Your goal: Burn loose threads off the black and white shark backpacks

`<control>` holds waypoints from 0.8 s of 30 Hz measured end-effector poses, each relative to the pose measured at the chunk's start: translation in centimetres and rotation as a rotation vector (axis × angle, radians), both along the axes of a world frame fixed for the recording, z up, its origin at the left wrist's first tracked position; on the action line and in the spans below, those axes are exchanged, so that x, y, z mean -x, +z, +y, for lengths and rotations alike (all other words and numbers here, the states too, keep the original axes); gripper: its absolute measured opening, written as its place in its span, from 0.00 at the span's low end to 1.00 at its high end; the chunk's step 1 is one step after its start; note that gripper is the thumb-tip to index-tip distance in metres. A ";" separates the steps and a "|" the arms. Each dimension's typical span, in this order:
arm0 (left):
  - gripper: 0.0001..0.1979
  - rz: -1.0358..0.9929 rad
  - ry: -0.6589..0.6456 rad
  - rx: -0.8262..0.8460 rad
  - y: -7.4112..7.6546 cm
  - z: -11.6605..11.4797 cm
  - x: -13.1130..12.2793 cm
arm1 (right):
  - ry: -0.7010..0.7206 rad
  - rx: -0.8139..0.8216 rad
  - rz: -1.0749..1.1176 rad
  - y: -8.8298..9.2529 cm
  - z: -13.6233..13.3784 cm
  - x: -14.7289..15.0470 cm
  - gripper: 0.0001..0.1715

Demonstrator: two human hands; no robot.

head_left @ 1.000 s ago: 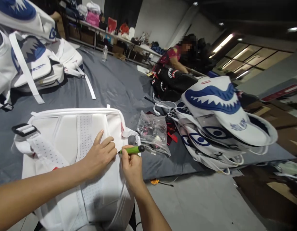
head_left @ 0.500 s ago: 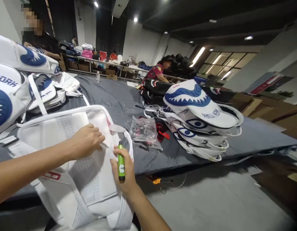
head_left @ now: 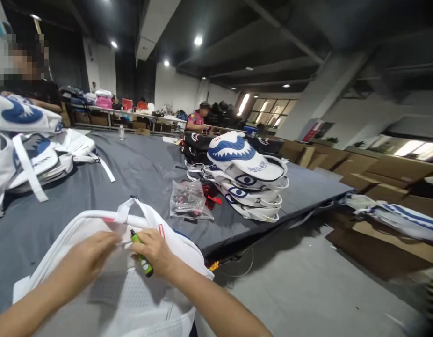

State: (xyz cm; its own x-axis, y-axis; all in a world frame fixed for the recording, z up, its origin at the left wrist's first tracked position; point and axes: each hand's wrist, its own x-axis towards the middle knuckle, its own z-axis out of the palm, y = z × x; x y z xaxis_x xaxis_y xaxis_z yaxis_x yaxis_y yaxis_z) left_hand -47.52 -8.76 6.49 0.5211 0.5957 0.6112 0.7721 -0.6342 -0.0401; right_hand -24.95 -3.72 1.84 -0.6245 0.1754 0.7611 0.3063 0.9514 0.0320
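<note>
A white backpack [head_left: 125, 299] lies open before me at the table's edge, its dotted inside showing. My left hand [head_left: 99, 250] reaches into the mouth, its fingers closed on white fabric below the top rim. Close beside it, my right hand [head_left: 155, 252] is closed around a green pen-shaped tool [head_left: 145, 265] with black ends, whose dark tip points up and left. The right fingertips also lie near the white fabric between the hands; whether they grip it is hidden. A white top loop [head_left: 127, 208] stands up from the rim.
White backpacks with blue shark mouths are stacked at the right [head_left: 234, 152] and left [head_left: 22, 117] of the grey-covered table [head_left: 142, 159]. A clear plastic bag [head_left: 188, 199] lies mid-table beside red tags [head_left: 213, 200]. Two people work beyond; cardboard [head_left: 378, 173] stands right.
The view has swung right and up. The backpack has turned, its rim now nearer me, and both hands have come closer together at its top. The green tool now tilts left.
</note>
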 end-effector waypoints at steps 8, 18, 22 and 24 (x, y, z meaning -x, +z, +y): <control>0.38 0.229 0.274 0.193 2.0 7.5 3.0 | -0.087 0.193 0.137 -2.1 -0.4 4.9 0.07; 0.60 0.455 0.233 0.348 0.7 8.5 0.2 | 0.084 0.643 0.251 -1.5 -0.2 1.7 0.15; 0.60 0.537 0.336 0.420 -0.2 8.9 -0.4 | 0.017 0.925 0.219 -1.1 0.9 0.9 0.22; 0.56 0.508 0.338 0.423 -0.8 9.4 -0.3 | -0.047 1.033 0.244 -1.0 1.3 0.6 0.24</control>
State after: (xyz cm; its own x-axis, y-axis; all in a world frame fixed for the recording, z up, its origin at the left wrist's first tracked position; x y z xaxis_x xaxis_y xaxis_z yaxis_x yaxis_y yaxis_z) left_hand -47.19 0.64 5.69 0.4251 0.9047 0.0269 0.8794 -0.4058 -0.2491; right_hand -25.51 -2.40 0.79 -0.4507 0.8283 0.3329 0.2324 0.4689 -0.8521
